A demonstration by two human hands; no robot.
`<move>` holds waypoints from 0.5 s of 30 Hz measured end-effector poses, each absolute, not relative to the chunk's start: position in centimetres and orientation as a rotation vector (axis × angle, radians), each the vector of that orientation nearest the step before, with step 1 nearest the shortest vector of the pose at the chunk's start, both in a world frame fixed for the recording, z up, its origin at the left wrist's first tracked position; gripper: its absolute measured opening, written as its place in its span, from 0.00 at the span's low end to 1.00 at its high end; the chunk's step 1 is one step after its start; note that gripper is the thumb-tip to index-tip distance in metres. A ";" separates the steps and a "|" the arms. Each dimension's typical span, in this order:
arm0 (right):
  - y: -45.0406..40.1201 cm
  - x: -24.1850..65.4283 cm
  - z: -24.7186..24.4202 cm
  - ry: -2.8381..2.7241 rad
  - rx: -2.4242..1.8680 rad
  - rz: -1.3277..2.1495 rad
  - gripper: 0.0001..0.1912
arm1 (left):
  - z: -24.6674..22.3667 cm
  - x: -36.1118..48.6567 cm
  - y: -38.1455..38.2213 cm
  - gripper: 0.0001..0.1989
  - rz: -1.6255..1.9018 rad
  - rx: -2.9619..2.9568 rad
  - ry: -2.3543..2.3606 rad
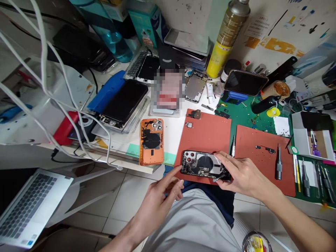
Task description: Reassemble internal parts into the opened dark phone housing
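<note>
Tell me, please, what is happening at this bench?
A person is working at a cluttered phone repair bench. Their right hand holds an opened smartphone, its internal parts showing, on a terracotta repair mat. Their left hand is open just in front of it. An orange phone back housing lies left of the mat, and a second mat carries small parts and a screwdriver.

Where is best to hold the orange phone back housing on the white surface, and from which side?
Pinch the long side edges of the orange housing from above, coming from the near side with the left hand. It lies flat, inside up, so these edges stay free of the black round coil and camera openings.
</note>
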State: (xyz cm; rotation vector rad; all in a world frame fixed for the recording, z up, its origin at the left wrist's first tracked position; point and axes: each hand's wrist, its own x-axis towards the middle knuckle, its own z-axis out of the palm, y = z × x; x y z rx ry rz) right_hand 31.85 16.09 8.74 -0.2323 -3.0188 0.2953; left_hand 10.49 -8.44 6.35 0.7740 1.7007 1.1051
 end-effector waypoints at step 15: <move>10.6 32.4 12.7 -2.972 -0.740 0.711 0.19 | 4.5 8.0 -4.2 0.50 0.865 1.831 1.936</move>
